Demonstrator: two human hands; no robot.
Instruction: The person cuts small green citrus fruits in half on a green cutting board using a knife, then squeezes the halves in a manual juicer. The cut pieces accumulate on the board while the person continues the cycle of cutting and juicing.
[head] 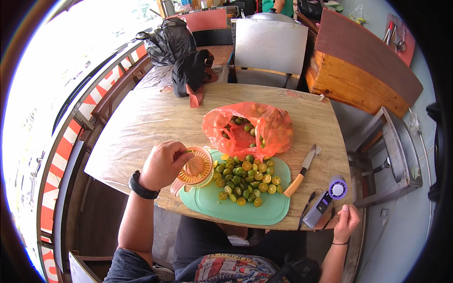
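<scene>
My left hand (pixel 165 163), with a black watch on its wrist, is above a peach-coloured citrus juicer (pixel 197 169) with a ribbed cone. A bit of green shows at its pinched fingertips, apparently a calamansi half mostly hidden by the fingers. The juicer stands at the left edge of a green cutting board (pixel 226 212). Many cut calamansi halves (pixel 244 177) are heaped on the board, some with orange flesh upward. At the table's right front edge, my right hand (pixel 347 221) has its fingers curled, with nothing visible in them, beside a grey-purple handheld fan (pixel 324 203).
Behind the board sits a red plastic bag (pixel 276 131) holding more calamansi. A knife (pixel 300 171) with an orange handle lies right of the board. A black bag (pixel 191 72) rests on the far left of the wood-patterned table (pixel 141 116). A person (pixel 279 5) stands far back.
</scene>
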